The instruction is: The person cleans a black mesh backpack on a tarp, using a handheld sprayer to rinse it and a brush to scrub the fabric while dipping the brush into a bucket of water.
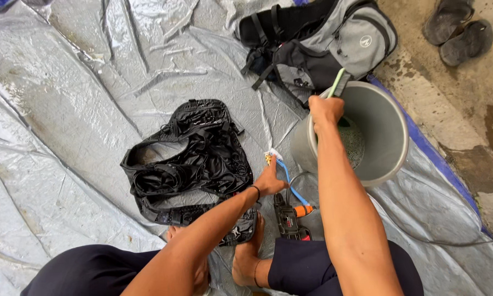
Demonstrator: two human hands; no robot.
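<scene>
A green-handled brush (337, 82) is held in the closed grip of the right hand (325, 109) at the rim of a grey bucket (386, 129). A blue hose (290, 183) is pinched near its end by the left hand (270, 181), just beside the bucket. A wet black bag (194, 159) is spread on the silver tarp (65, 120); a grey backpack (334, 44) lies behind the bucket.

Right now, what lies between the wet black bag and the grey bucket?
In the head view, between the wet black bag and the grey bucket, the left hand rests by a blue tube on the silver tarp.
</scene>
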